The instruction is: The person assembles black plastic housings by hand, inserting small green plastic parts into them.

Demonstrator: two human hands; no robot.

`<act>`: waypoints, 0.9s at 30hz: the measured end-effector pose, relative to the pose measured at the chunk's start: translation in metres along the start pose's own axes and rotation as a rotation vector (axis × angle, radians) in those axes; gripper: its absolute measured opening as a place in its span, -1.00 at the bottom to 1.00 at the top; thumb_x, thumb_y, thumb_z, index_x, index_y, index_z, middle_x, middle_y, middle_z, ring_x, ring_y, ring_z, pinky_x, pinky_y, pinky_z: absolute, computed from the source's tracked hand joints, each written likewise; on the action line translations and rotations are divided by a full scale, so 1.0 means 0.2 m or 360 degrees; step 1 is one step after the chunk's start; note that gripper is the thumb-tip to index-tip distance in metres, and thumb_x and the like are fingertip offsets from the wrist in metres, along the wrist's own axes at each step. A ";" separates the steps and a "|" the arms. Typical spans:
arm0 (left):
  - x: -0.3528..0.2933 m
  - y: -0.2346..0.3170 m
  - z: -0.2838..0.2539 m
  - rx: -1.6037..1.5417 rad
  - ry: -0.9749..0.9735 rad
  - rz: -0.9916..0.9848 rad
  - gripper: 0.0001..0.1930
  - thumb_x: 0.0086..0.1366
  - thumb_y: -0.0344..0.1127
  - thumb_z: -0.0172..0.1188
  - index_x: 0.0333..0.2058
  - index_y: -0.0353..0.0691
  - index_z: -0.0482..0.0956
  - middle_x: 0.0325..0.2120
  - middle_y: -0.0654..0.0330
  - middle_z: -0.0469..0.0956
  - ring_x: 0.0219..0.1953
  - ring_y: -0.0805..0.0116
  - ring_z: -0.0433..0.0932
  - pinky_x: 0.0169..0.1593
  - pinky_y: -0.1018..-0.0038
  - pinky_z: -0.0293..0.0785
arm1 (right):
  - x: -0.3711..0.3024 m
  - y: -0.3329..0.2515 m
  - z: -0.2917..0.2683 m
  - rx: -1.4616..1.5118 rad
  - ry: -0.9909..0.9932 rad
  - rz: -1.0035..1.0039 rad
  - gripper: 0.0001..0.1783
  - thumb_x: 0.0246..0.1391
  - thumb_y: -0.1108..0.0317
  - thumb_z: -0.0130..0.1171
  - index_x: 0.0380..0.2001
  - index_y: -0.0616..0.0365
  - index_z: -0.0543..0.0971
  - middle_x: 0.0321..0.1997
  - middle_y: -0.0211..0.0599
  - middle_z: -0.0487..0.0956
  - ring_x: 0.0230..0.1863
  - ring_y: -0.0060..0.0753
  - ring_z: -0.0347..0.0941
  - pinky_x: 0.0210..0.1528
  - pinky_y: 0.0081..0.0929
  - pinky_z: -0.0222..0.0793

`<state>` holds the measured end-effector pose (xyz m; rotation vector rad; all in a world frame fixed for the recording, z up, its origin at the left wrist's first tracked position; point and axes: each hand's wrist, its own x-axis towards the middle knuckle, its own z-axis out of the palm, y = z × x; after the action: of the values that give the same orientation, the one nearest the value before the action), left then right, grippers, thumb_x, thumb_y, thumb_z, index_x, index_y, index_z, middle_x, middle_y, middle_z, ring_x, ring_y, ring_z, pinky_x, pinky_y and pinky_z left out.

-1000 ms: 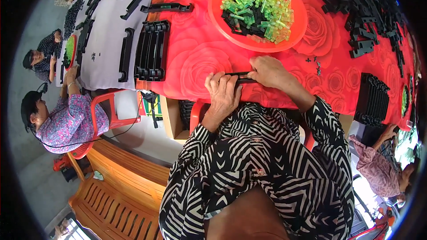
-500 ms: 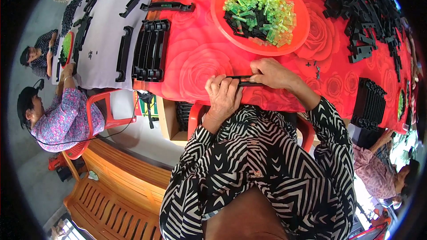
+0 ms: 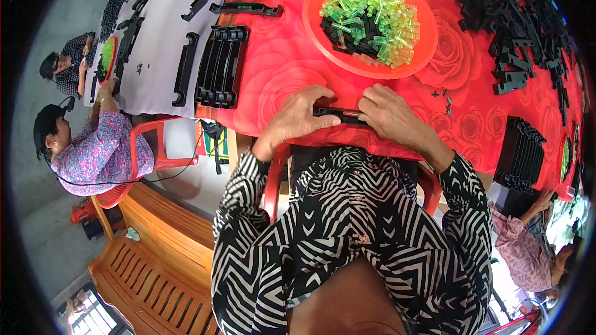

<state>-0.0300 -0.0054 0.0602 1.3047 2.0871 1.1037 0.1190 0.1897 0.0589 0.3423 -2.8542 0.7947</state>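
A black plastic spirit level body (image 3: 347,113) lies crosswise between my hands, low over the near part of the red tablecloth. My left hand (image 3: 299,115) grips its left end, thumb along the near side and fingers curled at the far side. Closed on the right end is my right hand (image 3: 392,116), its bent fingers covering that end. Just beyond, a round red tray (image 3: 316,37) holds many clear yellow-green vials (image 3: 372,6) and a heap of small black pieces (image 3: 347,34).
Several black level bodies (image 3: 221,65) stand in a row at left, with another row (image 3: 521,152) at right. A large pile of black parts (image 3: 515,31) fills the far right. Small black bits (image 3: 448,102) lie near my right hand. A co-worker (image 3: 102,149) sits at left.
My left hand has turned and shifted left, from lying over the bar to holding its end with the thumb nearest me. The right hand stays at the other end.
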 end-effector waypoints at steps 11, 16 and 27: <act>0.10 -0.05 0.03 -0.1353 -0.1242 -0.0697 -0.41 -0.03 -0.45 0.39 0.04 -0.31 0.45 -0.04 0.22 0.51 0.05 0.41 0.42 0.18 0.47 0.28 | -0.05 -0.07 -0.15 -0.0095 -0.0013 -0.0184 -0.84 -0.06 0.36 0.17 -0.48 0.13 0.40 -0.35 -0.28 0.34 -0.24 -0.25 0.32 -0.22 -0.30 0.26; 0.05 -0.10 0.12 -0.1427 -0.1067 -0.0694 -0.50 0.01 -0.41 0.37 -0.03 -0.31 0.47 -0.30 0.27 0.50 -0.31 0.52 0.45 -0.30 0.61 0.37 | -0.02 -0.05 -0.16 0.0188 -0.0373 0.0214 -0.78 0.02 0.34 0.16 -0.36 0.22 0.39 -0.29 -0.08 0.46 -0.21 0.03 0.45 -0.22 -0.09 0.35; 0.04 -0.08 0.11 -0.1472 -0.1010 -0.0766 -0.57 0.00 -0.46 0.35 -0.10 -0.28 0.49 -0.35 0.31 0.49 -0.37 0.55 0.46 -0.36 0.59 0.42 | 0.00 -0.04 -0.10 0.0274 -0.0498 0.0373 -0.80 0.03 0.44 0.12 -0.29 0.28 0.37 -0.29 0.04 0.47 -0.20 0.17 0.46 -0.22 0.01 0.37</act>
<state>-0.0262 0.0071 0.0346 0.5330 1.0827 1.0346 0.1231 0.1924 0.0795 0.1660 -3.1662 1.1258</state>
